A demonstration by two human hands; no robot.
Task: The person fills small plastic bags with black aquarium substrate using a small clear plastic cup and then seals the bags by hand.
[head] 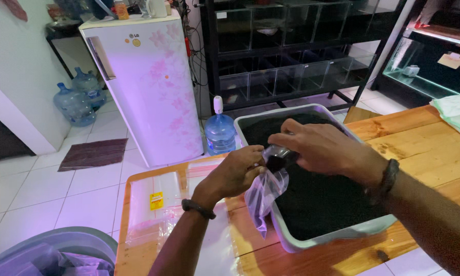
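Clear plastic water jugs (75,102) stand on the white tiled floor at the far left, by a dark floor mat (93,153), and a white fridge (148,82) patterned with pink blossoms rises just right of them. Another water bottle (219,132) with a pump cap sits at the fridge's foot. Nearer, a pile of flat clear bags (155,202) lies on the left end of the wooden table (424,148).

The left hand (235,174), a dark band at its wrist, is curled shut, pinching the mouth of a small clear plastic bag (264,194) that hangs limp over the near-left rim of a grey tray (291,240). The tray is filled with dark, fine granular stuff (322,194), maybe soil or substrate. A little dark clump of it shows at the top of the bag. The right hand (317,148), wearing a dark bracelet, reaches across above the tray, fingers bent and closed on the same bag mouth, touching the left hand's fingertips.

Behind stands a black rack of empty glass tanks (291,51).
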